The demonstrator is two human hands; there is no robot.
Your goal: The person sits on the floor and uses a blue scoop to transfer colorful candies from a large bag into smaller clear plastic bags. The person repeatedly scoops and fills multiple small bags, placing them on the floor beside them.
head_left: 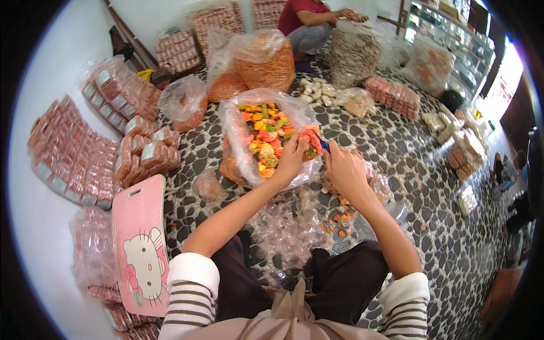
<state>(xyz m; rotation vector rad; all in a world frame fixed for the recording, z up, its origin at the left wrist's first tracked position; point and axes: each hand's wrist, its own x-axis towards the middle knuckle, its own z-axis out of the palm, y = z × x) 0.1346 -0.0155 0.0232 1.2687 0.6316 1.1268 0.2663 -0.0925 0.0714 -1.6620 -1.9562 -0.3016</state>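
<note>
Both my hands meet over the right rim of a large clear plastic bag (235, 122) filled with red, yellow, orange and green snack pieces (265, 136). My left hand (292, 157) is closed on what looks like a small clear packet of the same coloured pieces (310, 148). Close beside it, my right hand (344, 169) is closed around a small blue object (324, 146); only its end shows past the fingers, so its kind is unclear. Crumpled clear plastic bags (289, 226) lie on the floor between my knees.
A pink low table (139, 243) with a cartoon cat stands at my left, near stacked packets (73, 150). Bags of orange snacks (266, 62) stand beyond the open bag. Another person (309, 25) sits by a tall sack (354, 54). Loose coloured pieces (341, 218) lie at right.
</note>
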